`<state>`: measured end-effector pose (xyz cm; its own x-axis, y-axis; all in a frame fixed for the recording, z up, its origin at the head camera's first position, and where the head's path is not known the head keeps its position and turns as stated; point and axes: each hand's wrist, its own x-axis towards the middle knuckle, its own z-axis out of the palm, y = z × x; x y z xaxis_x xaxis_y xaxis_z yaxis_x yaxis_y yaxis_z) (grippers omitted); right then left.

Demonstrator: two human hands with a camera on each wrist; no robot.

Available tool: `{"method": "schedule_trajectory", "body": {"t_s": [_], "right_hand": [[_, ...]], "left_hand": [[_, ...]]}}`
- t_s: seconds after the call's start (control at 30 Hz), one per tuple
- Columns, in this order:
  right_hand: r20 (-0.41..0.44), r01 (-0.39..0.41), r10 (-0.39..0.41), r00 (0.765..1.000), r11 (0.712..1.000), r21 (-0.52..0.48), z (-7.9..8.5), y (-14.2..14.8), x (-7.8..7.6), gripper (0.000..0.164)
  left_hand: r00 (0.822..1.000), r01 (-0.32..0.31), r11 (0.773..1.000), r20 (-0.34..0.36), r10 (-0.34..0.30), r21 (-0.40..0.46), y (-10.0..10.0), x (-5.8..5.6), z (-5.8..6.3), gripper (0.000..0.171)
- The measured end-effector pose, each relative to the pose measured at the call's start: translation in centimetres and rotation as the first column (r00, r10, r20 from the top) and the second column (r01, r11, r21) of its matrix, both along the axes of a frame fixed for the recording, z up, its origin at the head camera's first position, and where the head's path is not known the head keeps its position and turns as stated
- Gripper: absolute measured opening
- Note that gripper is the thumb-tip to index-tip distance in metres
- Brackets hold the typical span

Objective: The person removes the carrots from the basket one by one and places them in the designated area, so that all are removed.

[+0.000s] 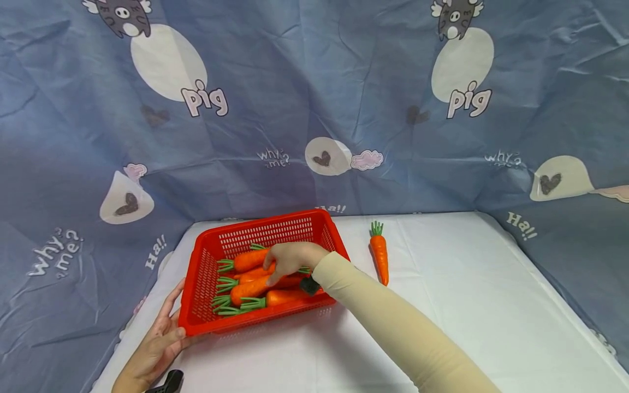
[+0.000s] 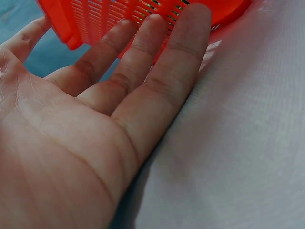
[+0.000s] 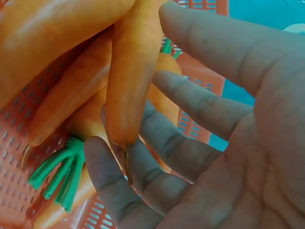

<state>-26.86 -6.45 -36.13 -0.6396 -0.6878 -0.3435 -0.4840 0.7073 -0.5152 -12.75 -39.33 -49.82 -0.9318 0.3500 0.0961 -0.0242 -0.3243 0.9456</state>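
Note:
A red plastic basket [image 1: 255,225] with slotted walls sits on the white table, holding several orange carrots [image 1: 249,290] with green tops. My left hand [image 1: 159,341] rests against its near left corner. In the left wrist view, nearly straight fingers [image 2: 169,71] reach the slotted wall [image 2: 102,14]. Inside the basket, my right hand [image 1: 290,257] is spread over the carrots. Its digits lie around the tapered end of one carrot [image 3: 133,81] in the right wrist view, the uppermost fingertip right at its side.
A single carrot [image 1: 379,252] lies on the white tablecloth [image 1: 467,305], right of the basket. Behind stands a blue printed cloth [image 1: 275,65], which also hangs at both sides. A dark wrist strap [image 1: 170,381] shows below my left hand.

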Motion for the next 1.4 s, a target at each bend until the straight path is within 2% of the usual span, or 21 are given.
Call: {"method": "schedule_trajectory", "body": {"t_s": [0.23,0.33,0.43,0.63,0.83,1.17,1.4], "right_hand": [[-0.029,0.015,-0.013,0.999,0.997,0.071,-0.2,-0.8,0.1,0.043],[-0.059,0.001,0.006,0.998,0.993,0.115,-0.2,-1.2,0.2,0.039],[-0.054,-0.01,0.017,0.998,0.993,0.121,-0.3,-1.5,0.2,0.039],[0.027,-0.013,0.01,1.0,0.997,0.081,-0.3,-1.8,0.3,0.038],[0.064,0.007,-0.015,0.998,0.992,0.123,-0.5,-2.3,0.2,0.042],[-0.009,-0.034,0.037,0.999,0.969,0.244,-0.8,-2.9,0.4,0.041],[-0.036,-0.051,0.065,0.997,0.95,0.307,-0.5,-3.3,0.8,0.043]], "left_hand": [[1.0,-0.009,1.0,-0.004,0.009,-0.016,-0.1,0.1,0.0,0.092],[1.0,-0.005,1.0,-0.013,0.005,-0.028,0.0,0.0,-0.1,0.093],[1.0,-0.008,0.999,-0.017,0.007,-0.042,0.0,0.0,0.0,0.093],[1.0,-0.021,0.998,-0.013,0.02,-0.054,0.2,0.1,0.1,0.093],[1.0,-0.023,0.998,-0.012,0.022,-0.057,0.2,0.1,0.2,0.093],[0.999,-0.04,0.997,0.007,0.041,-0.064,0.3,0.1,0.3,0.092],[1.0,-0.021,0.998,-0.018,0.02,-0.066,0.2,0.0,0.2,0.093]]}}
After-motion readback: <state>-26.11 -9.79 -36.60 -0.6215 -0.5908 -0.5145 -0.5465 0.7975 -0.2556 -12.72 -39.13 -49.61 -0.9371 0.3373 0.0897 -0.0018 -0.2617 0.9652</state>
